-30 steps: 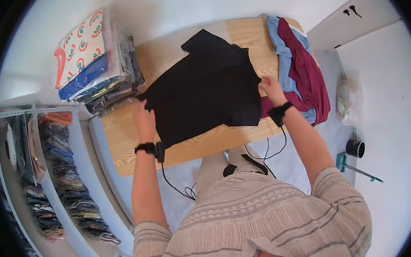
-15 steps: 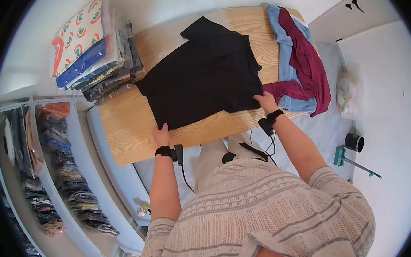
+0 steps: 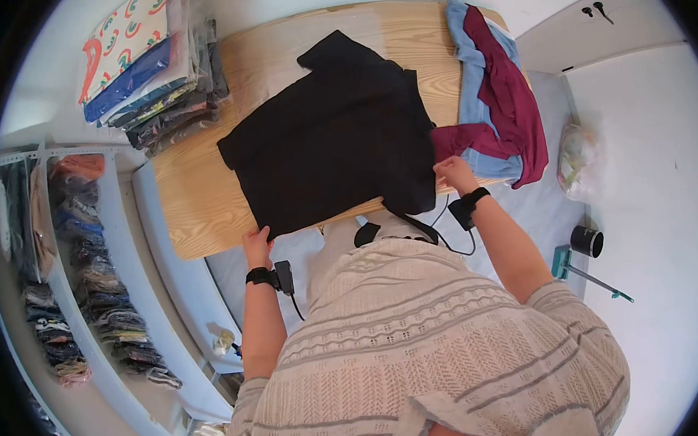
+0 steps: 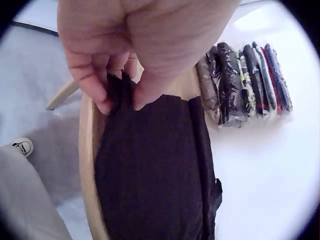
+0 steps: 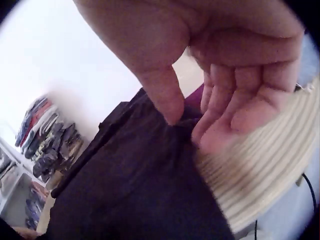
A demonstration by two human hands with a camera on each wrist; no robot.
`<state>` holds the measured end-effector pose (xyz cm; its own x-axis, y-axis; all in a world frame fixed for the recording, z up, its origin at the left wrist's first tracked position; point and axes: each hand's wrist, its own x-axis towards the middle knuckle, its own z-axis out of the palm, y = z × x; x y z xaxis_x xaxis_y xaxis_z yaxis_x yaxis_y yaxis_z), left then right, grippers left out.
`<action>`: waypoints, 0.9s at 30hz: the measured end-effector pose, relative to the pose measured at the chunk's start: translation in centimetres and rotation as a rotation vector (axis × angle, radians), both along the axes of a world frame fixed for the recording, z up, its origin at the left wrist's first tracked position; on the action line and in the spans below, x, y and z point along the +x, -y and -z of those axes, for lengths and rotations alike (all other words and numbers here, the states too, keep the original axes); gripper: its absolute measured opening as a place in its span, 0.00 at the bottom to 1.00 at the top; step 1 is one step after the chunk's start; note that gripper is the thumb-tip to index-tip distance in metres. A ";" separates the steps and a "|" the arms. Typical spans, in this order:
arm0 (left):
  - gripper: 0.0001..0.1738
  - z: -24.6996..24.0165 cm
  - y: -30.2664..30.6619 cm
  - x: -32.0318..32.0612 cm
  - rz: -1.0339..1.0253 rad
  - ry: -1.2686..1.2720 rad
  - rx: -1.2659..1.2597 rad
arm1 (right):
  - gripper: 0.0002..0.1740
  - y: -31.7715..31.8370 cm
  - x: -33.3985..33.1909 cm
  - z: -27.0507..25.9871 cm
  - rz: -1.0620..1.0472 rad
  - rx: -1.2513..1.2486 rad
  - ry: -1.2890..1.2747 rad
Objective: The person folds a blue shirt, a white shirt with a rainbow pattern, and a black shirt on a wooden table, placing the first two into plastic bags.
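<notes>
A black short-sleeved garment (image 3: 328, 139) lies spread on the wooden table (image 3: 197, 219), its lower right part hanging at the front edge. My left hand (image 3: 257, 246) pinches its near left corner; in the left wrist view a bunched bit of black cloth (image 4: 120, 95) sits between thumb and fingers. On the other side my right hand (image 3: 456, 173) is at the garment's right edge. The right wrist view has the thumb and fingertips of that hand (image 5: 215, 75) holding the edge of the black cloth (image 5: 140, 175).
Maroon and light blue clothes (image 3: 510, 104) lie at the table's right end. Bagged folded clothes (image 3: 149, 78) are stacked at the back left. Shelves of bagged clothes (image 3: 100, 265) stand on the left. A black bin (image 3: 586, 241) is on the floor at right.
Both hands moved down the garment to its near edge and took hold there. The garment has shifted slightly toward the body, and its right part now hangs at the table's front edge.
</notes>
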<state>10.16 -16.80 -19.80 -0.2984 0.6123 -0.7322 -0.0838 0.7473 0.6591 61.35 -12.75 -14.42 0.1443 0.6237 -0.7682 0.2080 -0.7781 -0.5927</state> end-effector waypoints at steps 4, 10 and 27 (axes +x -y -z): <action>0.17 -1.2 0.2 1.4 -0.078 -0.094 -0.009 | 0.17 -3.5 -0.8 1.6 0.028 0.470 0.530; 0.17 -1.3 0.4 1.4 -0.096 -0.075 -0.005 | 0.20 -9.0 0.5 3.9 -0.020 0.548 0.439; 0.18 -1.2 1.2 1.0 -0.230 -0.135 0.034 | 0.26 1.1 -2.5 0.9 -0.216 0.365 0.558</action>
